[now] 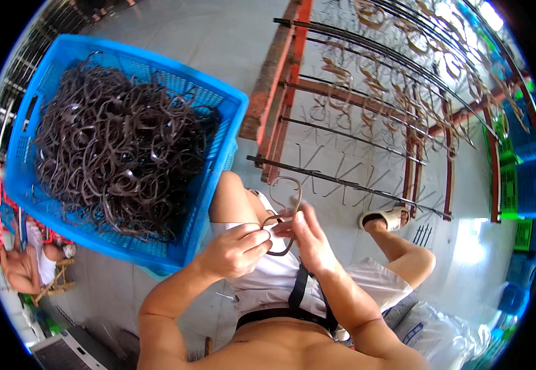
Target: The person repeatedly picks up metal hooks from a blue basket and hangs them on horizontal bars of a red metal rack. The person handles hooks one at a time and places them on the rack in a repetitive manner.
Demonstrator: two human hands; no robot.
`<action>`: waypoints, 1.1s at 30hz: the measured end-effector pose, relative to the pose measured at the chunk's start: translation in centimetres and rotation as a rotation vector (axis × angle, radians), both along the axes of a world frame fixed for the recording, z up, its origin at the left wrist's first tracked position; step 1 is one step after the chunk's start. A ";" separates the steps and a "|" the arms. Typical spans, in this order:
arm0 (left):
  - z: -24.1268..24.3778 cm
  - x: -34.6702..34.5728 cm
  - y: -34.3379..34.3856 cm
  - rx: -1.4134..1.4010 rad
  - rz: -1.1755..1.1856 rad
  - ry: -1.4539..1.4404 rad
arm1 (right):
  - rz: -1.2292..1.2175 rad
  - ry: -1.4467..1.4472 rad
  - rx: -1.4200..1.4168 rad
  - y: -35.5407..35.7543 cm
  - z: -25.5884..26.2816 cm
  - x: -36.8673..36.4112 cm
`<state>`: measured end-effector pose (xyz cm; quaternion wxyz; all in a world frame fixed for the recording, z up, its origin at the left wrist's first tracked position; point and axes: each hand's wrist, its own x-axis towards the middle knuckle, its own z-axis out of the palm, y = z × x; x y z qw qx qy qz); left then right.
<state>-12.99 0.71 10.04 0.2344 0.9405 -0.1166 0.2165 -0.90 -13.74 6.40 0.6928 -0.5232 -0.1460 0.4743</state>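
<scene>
A thin brown curled strip (300,187), looped on itself, is between my hands above my lap; its material cannot be told. My left hand (245,247) pinches the strip at its left side. My right hand (308,231) has its fingers around the strip's right side, with the fingertips partly blurred. A large blue plastic crate (238,99) at the left holds a tangled heap of similar dark curled strips (120,148). Ahead and to the right, a red metal rack (268,83) carries black rods with hooks (342,171); lighter brown strips (370,83) hang from its farther rods.
Another person (23,268) sits on a low stool (57,280) at the far left. A white plastic sack (434,328) lies at the lower right. Green and blue crates (508,185) stand along the right side. The rack's near rod (323,175) reaches close beyond my hands.
</scene>
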 end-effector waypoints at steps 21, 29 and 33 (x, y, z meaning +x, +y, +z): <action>-6.8 4.4 19.2 0.219 1.294 0.259 | -0.793 -0.384 -0.374 6.3 -6.4 4.7; -7.1 4.3 19.6 0.098 1.293 0.282 | -0.903 -0.158 -0.122 7.4 -5.7 4.4; -6.7 4.5 19.1 0.076 1.285 0.272 | -0.953 -0.069 -0.081 8.0 -5.3 4.6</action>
